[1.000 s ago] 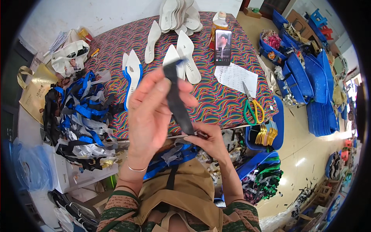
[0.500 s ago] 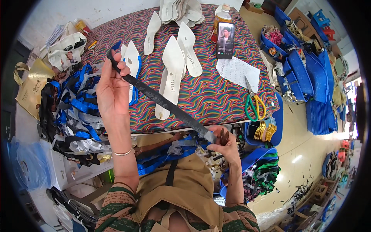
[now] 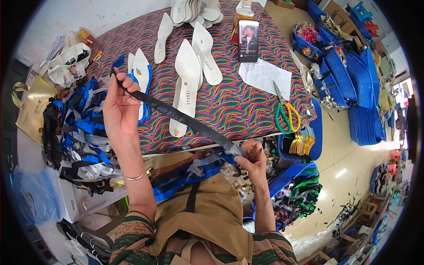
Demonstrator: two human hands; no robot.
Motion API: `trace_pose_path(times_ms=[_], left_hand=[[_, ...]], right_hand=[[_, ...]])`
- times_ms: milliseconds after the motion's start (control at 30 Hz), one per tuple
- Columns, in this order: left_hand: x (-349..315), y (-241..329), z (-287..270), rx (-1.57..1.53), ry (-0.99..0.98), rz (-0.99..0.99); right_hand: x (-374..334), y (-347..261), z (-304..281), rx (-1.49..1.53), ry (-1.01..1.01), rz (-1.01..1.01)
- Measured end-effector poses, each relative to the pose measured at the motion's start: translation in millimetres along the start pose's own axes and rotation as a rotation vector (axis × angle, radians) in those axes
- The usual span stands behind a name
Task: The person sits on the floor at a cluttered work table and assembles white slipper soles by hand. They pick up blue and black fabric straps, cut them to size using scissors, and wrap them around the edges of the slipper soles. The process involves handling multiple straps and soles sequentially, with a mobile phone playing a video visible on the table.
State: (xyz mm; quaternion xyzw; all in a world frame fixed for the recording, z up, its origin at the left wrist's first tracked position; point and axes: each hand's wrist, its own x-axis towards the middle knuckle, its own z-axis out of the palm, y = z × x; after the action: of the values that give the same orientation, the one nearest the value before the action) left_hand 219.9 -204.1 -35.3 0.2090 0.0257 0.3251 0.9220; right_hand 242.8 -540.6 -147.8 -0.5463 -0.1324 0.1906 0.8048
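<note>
A long black strip (image 3: 185,120) is stretched slantwise in front of me, one end in each hand. My left hand (image 3: 121,106) pinches its upper end, where a short blue piece (image 3: 118,62) sticks out past the fingers. Lower down, my right hand (image 3: 252,162) is closed on the other end, which looks greyish. A small dark brown pointed piece (image 3: 255,152) shows at the right fingers; its kind is unclear. Behind the strip lie white shoe insoles (image 3: 185,84) on the patterned tablecloth (image 3: 225,106). A blue-edged insole (image 3: 142,75) is beside my left hand.
Blue, black and silver strips (image 3: 86,128) heap at the left. Scissors (image 3: 285,115) lie on a paper sheet (image 3: 267,76) near a phone (image 3: 248,42) and bottle (image 3: 243,20). Blue bins (image 3: 316,145) stand by the table's right edge, more stacked beyond. Strips cover my lap.
The view has shifted slightly, so the table items sit a little further left and up. Both hands keep hold of the stretched strip.
</note>
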Motion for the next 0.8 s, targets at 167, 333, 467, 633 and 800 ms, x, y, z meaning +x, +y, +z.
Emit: trace_pose_path(times_ms=[167,333,467,633,800], left_hand=[[1,2,-7,-0.025,-0.008,-0.01],[0,1,-6,0.0,-0.007,0.014],[-4,-6,-2,0.018,0.014,0.018],[-2,-6,-8,0.03,0.005,0.028],[-3,-12,-22,0.068,0.011,0.046]], right_hand=[[-6,3,-10,-0.156,0.062,0.154],[-7,3,-6,-0.446,0.061,0.075],[-4,15,-12,-0.735,-0.008,-0.175],[-7,14,-24,-0.617,0.063,-0.122],[-37,19,-79,-0.725,0.293,-0.015]])
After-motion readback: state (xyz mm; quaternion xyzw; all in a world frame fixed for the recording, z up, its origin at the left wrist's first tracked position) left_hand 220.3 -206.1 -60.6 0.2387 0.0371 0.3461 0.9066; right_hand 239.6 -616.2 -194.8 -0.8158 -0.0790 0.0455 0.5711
